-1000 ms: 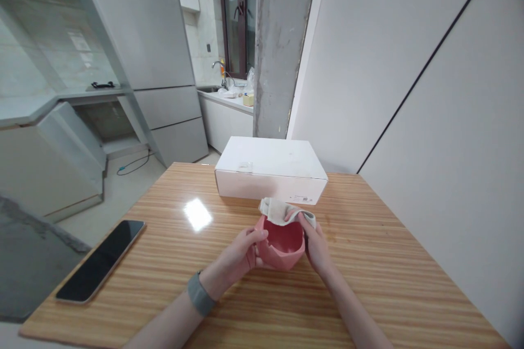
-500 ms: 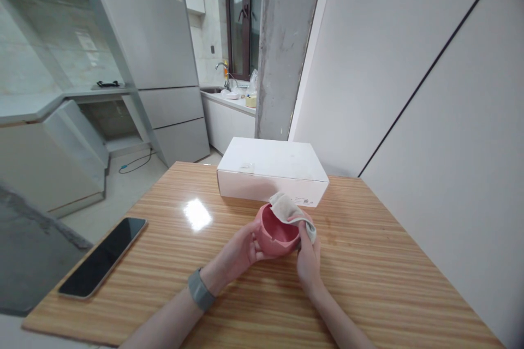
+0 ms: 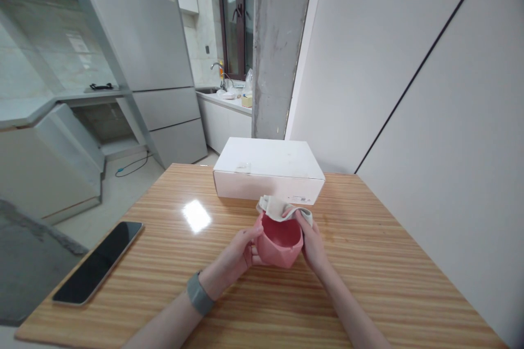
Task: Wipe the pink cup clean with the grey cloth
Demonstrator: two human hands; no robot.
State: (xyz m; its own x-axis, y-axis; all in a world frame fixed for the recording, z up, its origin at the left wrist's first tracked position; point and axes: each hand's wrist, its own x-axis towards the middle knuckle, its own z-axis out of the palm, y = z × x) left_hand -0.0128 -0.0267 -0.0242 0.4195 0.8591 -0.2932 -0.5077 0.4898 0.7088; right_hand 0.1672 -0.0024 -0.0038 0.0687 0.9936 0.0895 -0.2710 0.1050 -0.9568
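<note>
A pink faceted bowl [image 3: 280, 252] is held above the wooden table, its opening tilted up toward me. My left hand [image 3: 241, 251] grips its left side, thumb near the rim and fingers underneath. On the bowl's right, my right hand [image 3: 311, 242] pinches a pale grey cloth [image 3: 275, 208]. The cloth drapes along the far rim, and part of it is bunched at my right fingers. How far the right fingers reach behind the bowl is hidden.
Just beyond the bowl sits a white cardboard box [image 3: 268, 166] on the wooden table [image 3: 388, 272]. A dark-screened phone [image 3: 98, 263] lies near the table's left edge. Past the table stand a silver refrigerator [image 3: 143, 38] and a sink counter [image 3: 225, 112]; a white wall [image 3: 409, 38] runs along the right.
The bowl has turned in my hands, its front now angled more to the right. The cloth has shifted left along the far rim with my right hand. The whole view has moved slightly.
</note>
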